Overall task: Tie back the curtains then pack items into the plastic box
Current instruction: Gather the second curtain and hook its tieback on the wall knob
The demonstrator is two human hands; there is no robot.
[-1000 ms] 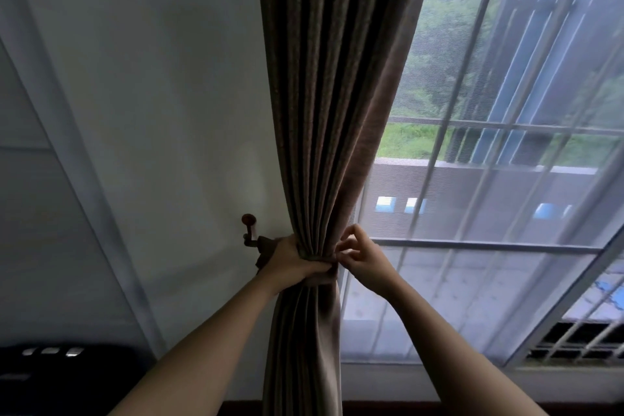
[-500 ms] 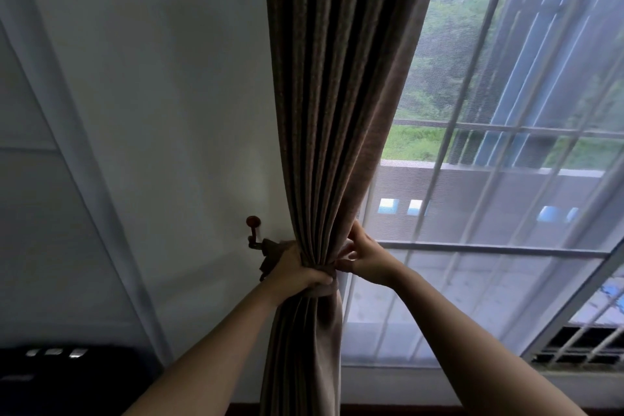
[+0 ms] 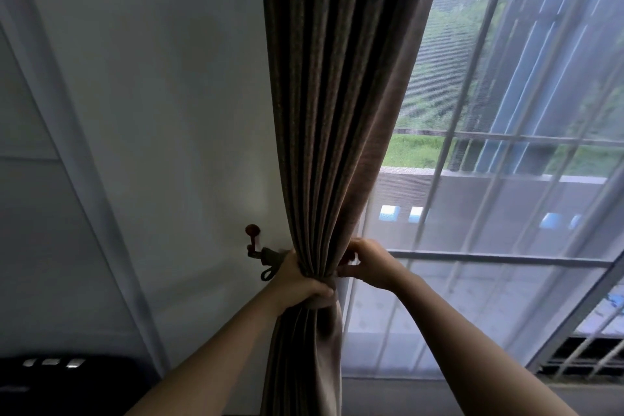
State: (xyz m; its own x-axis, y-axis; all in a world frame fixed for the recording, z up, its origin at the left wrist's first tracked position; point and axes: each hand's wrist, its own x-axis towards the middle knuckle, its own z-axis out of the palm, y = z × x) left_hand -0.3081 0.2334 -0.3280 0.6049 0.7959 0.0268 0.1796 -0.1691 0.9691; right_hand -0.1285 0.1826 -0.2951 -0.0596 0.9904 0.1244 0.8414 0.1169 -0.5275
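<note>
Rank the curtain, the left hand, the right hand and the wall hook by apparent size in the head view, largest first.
1. curtain, by far the largest.
2. left hand and right hand: they look about alike, so not ranked.
3. wall hook, the smallest.

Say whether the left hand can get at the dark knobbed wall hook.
Probably yes: the dark knobbed wall hook sits close beside the left hand, unobstructed, though that hand grips the brown curtain.
</note>
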